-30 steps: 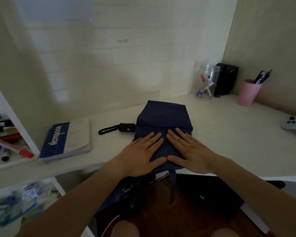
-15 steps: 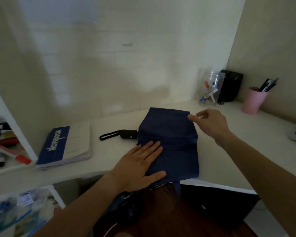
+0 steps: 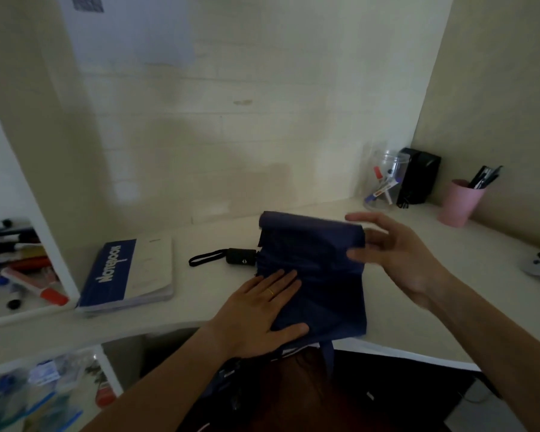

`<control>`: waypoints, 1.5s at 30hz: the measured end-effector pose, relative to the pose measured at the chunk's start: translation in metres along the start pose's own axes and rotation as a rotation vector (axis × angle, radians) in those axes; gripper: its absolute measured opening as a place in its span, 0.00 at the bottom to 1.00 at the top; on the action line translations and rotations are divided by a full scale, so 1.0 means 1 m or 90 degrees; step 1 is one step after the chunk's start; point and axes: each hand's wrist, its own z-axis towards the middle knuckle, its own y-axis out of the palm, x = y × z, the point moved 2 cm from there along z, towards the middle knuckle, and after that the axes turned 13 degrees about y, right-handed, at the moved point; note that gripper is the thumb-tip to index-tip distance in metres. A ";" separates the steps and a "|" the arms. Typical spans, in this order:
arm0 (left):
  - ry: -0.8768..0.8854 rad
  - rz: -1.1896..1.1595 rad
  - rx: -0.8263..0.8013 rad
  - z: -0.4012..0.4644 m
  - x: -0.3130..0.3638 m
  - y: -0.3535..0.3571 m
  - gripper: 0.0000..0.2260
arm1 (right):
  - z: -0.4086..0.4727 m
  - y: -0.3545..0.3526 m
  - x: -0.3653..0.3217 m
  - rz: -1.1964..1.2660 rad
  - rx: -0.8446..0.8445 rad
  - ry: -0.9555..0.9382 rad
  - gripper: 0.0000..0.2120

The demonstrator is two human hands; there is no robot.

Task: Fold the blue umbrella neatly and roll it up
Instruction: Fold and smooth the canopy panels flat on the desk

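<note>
We see the blue umbrella [image 3: 318, 275] flat on the tabletop [image 3: 200, 310]; left hand [image 3: 256, 316] presses it, fingers spread; right hand [image 3: 396, 254] pinches the far edge, lifted and curling.

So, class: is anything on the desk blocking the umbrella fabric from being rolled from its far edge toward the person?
Nothing visible does. The right hand is at the far edge of the blue umbrella, the left hand lies flat on the near part, and the notebook lies off to the side.

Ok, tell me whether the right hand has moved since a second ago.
Yes. The right hand has left the canopy's near part and gone to the far edge of the blue umbrella, toward the clear jar.
</note>
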 end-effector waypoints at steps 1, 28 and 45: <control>0.002 0.002 0.004 0.000 0.000 0.000 0.37 | -0.014 0.004 0.012 -0.040 -0.012 -0.014 0.26; -0.193 -0.379 0.386 -0.018 0.016 -0.038 0.27 | -0.030 0.008 0.096 -0.038 0.020 -0.047 0.16; -0.274 -0.531 0.287 -0.003 -0.013 -0.042 0.09 | -0.025 0.006 0.078 -0.141 0.099 -0.013 0.08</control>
